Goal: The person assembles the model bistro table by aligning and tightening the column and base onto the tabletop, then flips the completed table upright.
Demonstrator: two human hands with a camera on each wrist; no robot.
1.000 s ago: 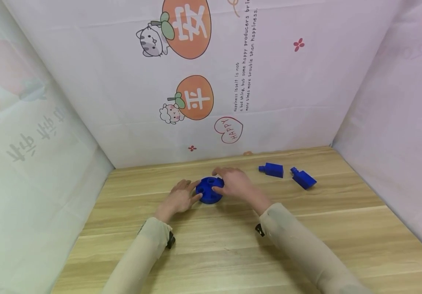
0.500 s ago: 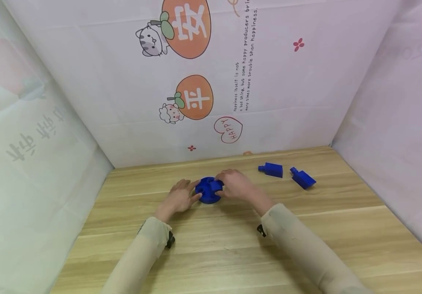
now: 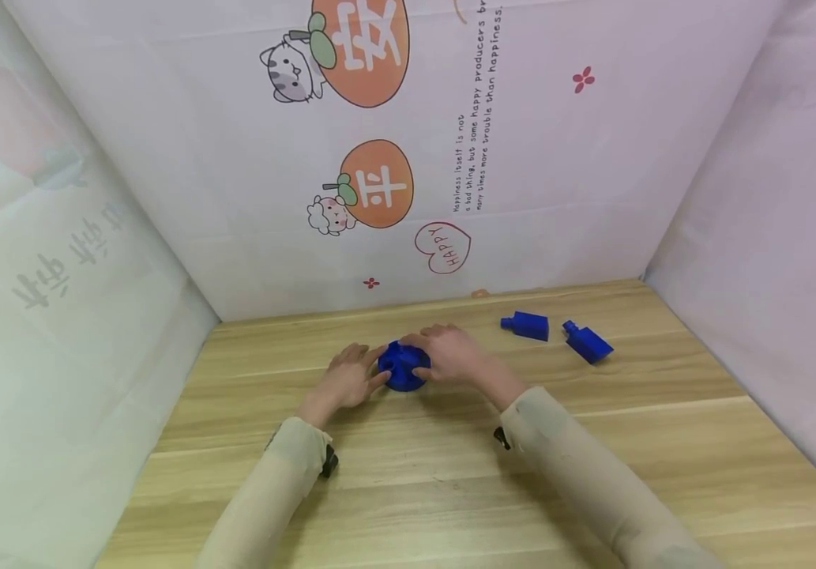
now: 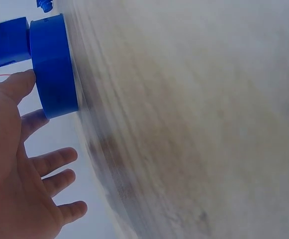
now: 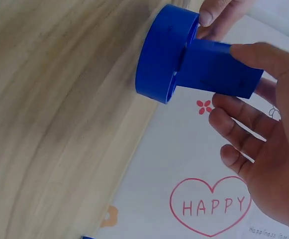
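A round blue base point(image 3: 400, 385) with holes in its top stands on the wooden table. A blue rectangular block point(image 5: 214, 69) sticks up from it, its lower end at the base's top face. My right hand point(image 3: 453, 353) pinches this block, thumb on one side and fingertips on the other. At the base's left side, my left hand point(image 3: 346, 379) holds the rim between thumb and index finger. In the left wrist view the left thumb lies at the top edge of the base point(image 4: 54, 69), while the other fingers spread out below it.
Two loose blue bottle-shaped pieces with threaded necks, one point(image 3: 528, 325) nearer and one point(image 3: 588, 342) farther right, lie on the table to the right of the hands. A printed white cloth wall point(image 3: 521, 237) rises along the table's back edge, with more cloth at both sides.
My right hand's fingers drew together around the block half a second ago and now sit wider apart, slightly shifted. The left hand and the base stay in place.
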